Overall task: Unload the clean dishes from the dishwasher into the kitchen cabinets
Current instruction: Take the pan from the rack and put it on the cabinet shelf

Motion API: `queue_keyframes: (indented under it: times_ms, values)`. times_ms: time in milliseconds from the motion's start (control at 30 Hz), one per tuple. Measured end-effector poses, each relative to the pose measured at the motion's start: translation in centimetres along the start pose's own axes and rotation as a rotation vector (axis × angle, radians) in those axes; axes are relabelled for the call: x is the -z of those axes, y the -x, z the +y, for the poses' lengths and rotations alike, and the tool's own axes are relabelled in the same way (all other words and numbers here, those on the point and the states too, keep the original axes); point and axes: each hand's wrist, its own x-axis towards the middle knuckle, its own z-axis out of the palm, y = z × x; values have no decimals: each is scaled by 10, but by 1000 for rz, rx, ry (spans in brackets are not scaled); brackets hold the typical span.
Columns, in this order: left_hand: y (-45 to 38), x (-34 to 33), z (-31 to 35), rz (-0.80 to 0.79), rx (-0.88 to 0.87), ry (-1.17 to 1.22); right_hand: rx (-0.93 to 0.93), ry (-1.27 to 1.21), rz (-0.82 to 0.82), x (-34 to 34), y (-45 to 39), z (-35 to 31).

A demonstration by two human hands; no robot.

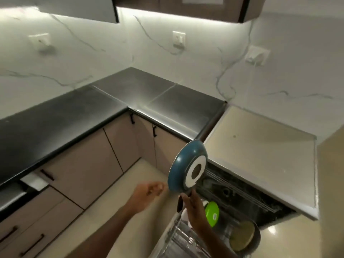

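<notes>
So the right hand (193, 209) is wrapped around the dark handle (180, 202) of a blue frying pan (187, 168), holding it up over the open dishwasher (242, 198) with the pan's underside turned toward the camera, white ring and dark centre showing. The pan is tilted, rim pointing up toward the corner of the black countertop (55, 123).

The left hand (149, 191) is just left of the pan, not touching it as far as I can see. It's pretty blurry, fingers look loosely curled with nothing in them.

Still down in the dishwasher rack (178, 239), below the pan: a bright green plate (212, 214) standing on edge right beside the right wrist, a saucepan (245, 236) with a pale inside further right of that, and something small and white poking out next to the pan handle, can't tell what it is.

Left of the dishwasher are beige base cabinets (83, 164) with black handles under the countertop. Above the dishwasher there's a pale beige top (260, 146), and behind it all a white marble-look wall with a few sockets (178, 38).
</notes>
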Motion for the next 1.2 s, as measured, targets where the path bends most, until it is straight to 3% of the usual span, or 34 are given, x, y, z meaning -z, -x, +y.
queue_keyframes:
  times_ms: [100, 200, 333, 467, 700, 867, 1000, 1200]
  values:
    - [-21, 65, 32, 101, 120, 463, 35, 88, -28, -20, -31, -31]
    - [-42, 128, 69, 153, 96, 623, 117, 232, -75, -50, -57, -63]
    - [-52, 201, 88, 414, -6, 366, 233, 381, -209, -90, -88, -116]
    - [-41, 276, 63, 621, 54, 382, 364, 487, -253, -126, -124, -168]
    - [-8, 405, 14, 743, 66, 452, 622, 584, -214, -208, -195, -276]
    - [21, 493, 16, 764, -7, 278, 901, 635, -169, -284, -229, -354]
    - [39, 555, 27, 814, -36, -67, 1026, 616, -79, -342, -250, -421]
    - [48, 643, 63, 879, -198, -252, 1110, 496, -202, -413, -282, -515]
